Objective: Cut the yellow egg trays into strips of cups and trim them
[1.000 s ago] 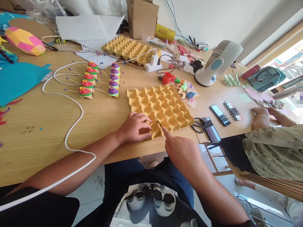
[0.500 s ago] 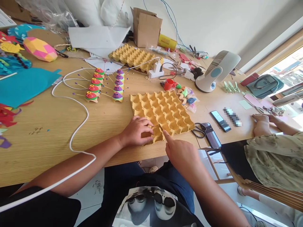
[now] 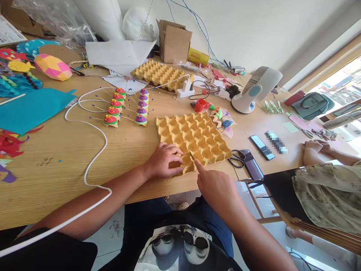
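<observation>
A yellow cardboard egg tray (image 3: 194, 137) lies on the table in front of me, its cups in rows. My left hand (image 3: 165, 160) grips its near left corner with bent fingers, the thumb low by the front edge. In my right hand (image 3: 216, 184) is a knife (image 3: 191, 154), mostly hidden by the fist. The index finger stretches along it, and the thin dark blade dips into the tray between two rows of cups, close to the left fingertips.
Scissors (image 3: 238, 159) and phones (image 3: 262, 147) lie right of the tray. Painted egg-carton strips (image 3: 114, 109) with pins stand to the left, near a white cable (image 3: 105, 139). Behind are a second egg tray (image 3: 158, 73) and a fan (image 3: 256, 90). Another person's hands (image 3: 317, 146) rest at the right.
The view has tilted slightly upward, so the table things sit lower in the picture. Both hands and the knife keep nearly the same place on the egg tray.
</observation>
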Available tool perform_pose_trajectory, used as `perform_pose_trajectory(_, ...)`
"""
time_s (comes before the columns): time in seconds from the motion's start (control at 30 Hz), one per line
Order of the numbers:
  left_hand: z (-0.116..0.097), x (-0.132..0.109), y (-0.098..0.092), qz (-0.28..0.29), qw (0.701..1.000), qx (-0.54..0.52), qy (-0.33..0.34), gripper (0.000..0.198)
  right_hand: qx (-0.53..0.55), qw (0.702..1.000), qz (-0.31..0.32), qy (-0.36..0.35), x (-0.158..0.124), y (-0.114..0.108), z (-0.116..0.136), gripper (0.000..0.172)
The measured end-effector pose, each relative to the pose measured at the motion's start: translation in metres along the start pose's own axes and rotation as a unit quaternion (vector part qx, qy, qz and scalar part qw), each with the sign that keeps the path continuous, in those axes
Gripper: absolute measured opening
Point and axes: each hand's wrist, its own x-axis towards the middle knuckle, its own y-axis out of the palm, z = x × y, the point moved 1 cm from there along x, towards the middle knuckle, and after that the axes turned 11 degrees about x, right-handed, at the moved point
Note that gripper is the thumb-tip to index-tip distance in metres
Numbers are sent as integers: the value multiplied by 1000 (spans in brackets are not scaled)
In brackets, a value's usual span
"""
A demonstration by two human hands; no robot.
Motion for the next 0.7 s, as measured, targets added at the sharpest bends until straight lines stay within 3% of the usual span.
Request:
perform_pose_trajectory(0.5,-1,0,-3,3,1000,1,-3,24,1,1000,6,4,0,-1,1,64)
perform_pose_trajectory(0.7,-2,0,-3,4,1000,-1,-7,24,8,999,38,17,2,-6,3,65)
